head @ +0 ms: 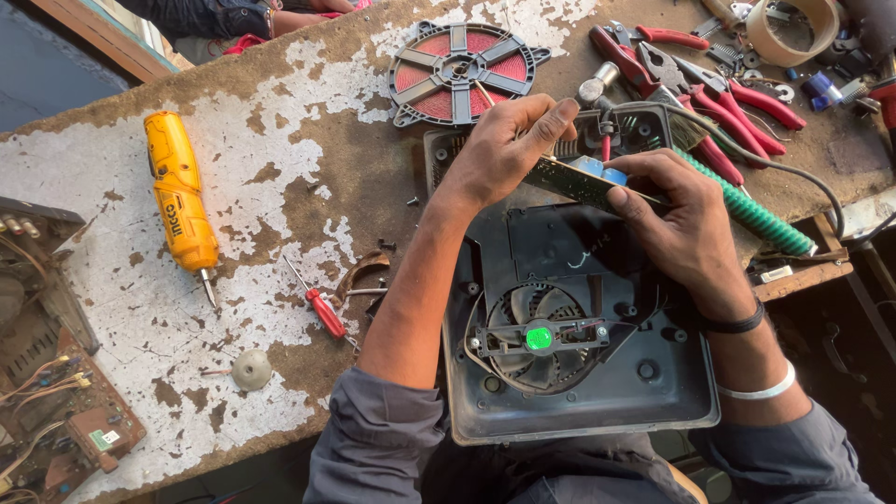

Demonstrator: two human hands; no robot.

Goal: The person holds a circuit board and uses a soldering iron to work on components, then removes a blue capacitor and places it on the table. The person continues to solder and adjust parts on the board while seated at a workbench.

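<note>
My left hand [504, 149] and my right hand [677, 219] both hold a dark green circuit board [574, 182] edge-on above an open black plastic appliance casing [569, 392]. The left pinches the board's left end; the right grips its right end, thumb on top. A blue component shows on the board between the hands. Inside the casing sits a round cooling fan [537, 338] with a green sticker at its hub. A green coiled cable [751, 210] runs out past my right hand.
A red and grey coil disc [462, 73] lies beyond the casing. A yellow electric screwdriver [179, 201] and a red-handled screwdriver [322, 308] lie left. Red pliers [709, 89], tape roll [793, 28] at right. Circuit boards [56, 411] at far left. Another person's arm [280, 14] at the top edge.
</note>
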